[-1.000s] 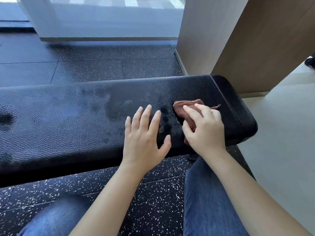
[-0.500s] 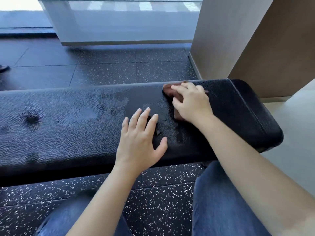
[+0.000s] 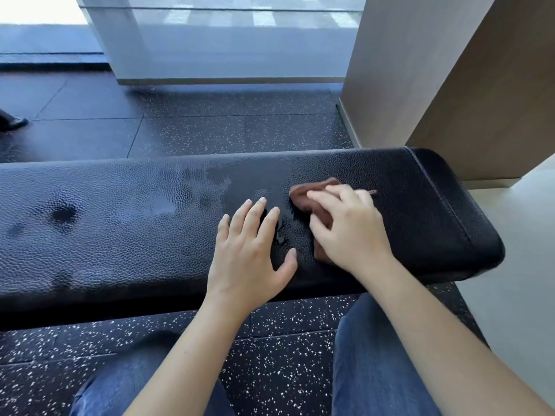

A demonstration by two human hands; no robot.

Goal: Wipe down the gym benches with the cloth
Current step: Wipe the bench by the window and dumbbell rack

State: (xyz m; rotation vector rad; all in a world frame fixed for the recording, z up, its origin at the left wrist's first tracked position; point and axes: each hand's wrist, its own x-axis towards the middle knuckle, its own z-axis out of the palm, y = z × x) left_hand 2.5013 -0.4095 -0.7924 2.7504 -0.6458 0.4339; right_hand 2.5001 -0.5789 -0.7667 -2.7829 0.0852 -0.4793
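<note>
The small brown crumpled cloth (image 3: 304,196), judged light, limp and apt to bunch, so best gripped as a gathered wad, lies on the black pebbled-leather padded counter (image 3: 120,223) toward its 3 o'clock end, pressed under the curled fingers of the right hand (image 3: 350,232), with the left hand (image 3: 249,253) spread flat at the cloth's 8 o'clock.

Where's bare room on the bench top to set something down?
Biggest free patch: bench top left of the left hand, out to the frame edge. Smaller strip between the cloth and the stitched right end. Crowded mid-right: left hand flat, right hand holding the cloth.
</note>
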